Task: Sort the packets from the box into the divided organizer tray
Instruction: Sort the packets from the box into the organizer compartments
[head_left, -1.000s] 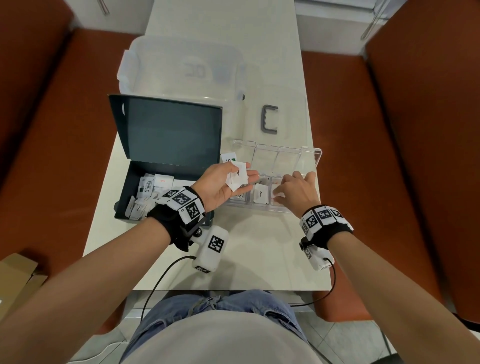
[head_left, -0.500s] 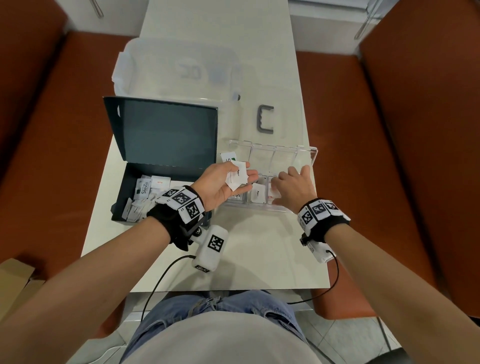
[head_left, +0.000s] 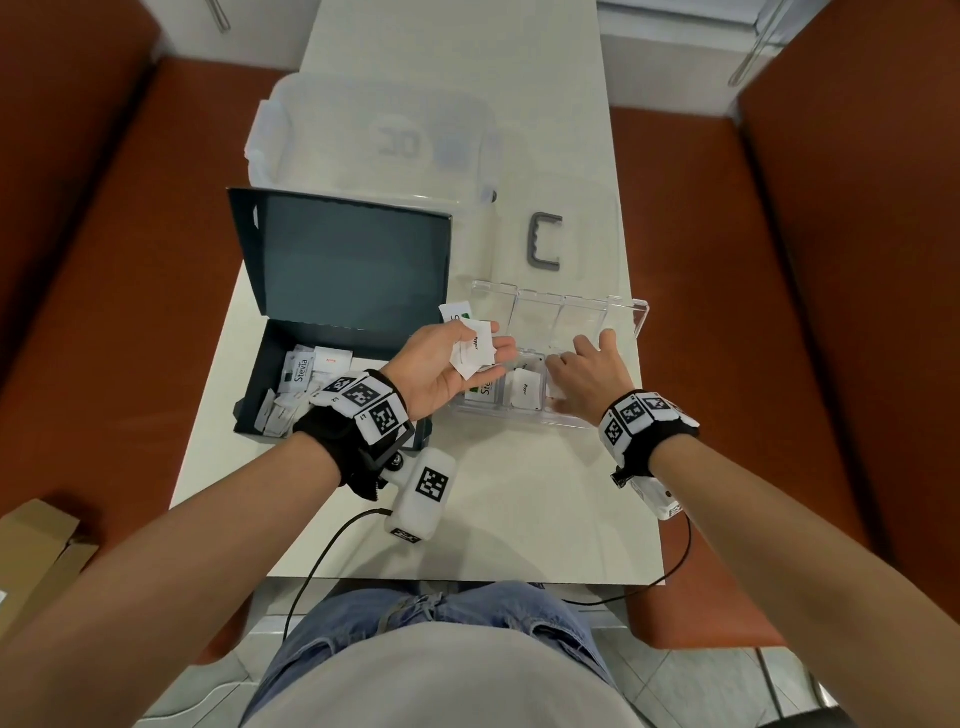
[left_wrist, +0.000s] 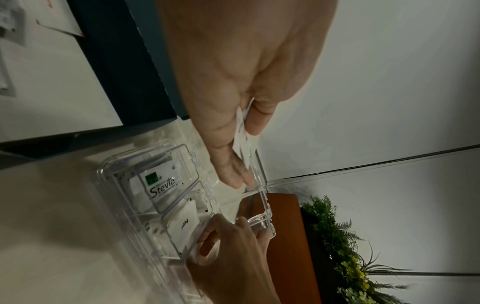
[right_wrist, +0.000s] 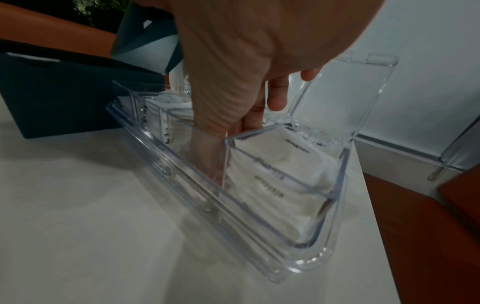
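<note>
Nearest the body, a pale table top is seen, with both forearms reaching over its near edge. Just beyond, the right hand is lowered into the clear plastic divided organizer tray; in the right wrist view its fingers are seen dipped into a compartment beside one already stacked with white paper packets. Whether a packet is pinched there cannot be told, since the fingertips are blurred behind the plastic wall. To its left, the left hand is held palm-up over the tray's left end, with a small fan of white packets pinched between thumb and fingers. Below it, a compartment holding a packet printed "Stevia" and a neighbouring one holding a plain white packet can be made out. The tray's clear hinged lid is stood open behind. Further left, the dark blue cardboard box is open, with loose packets lying in its base. Beyond, a translucent storage tub and a grey handle-shaped piece are seen.

The step in hand is judged to be placement of a packet into its compartment. Next, the right hand would probably be drawn out and another packet taken from the left hand's fan, matched by its print to the proper compartment.
</note>
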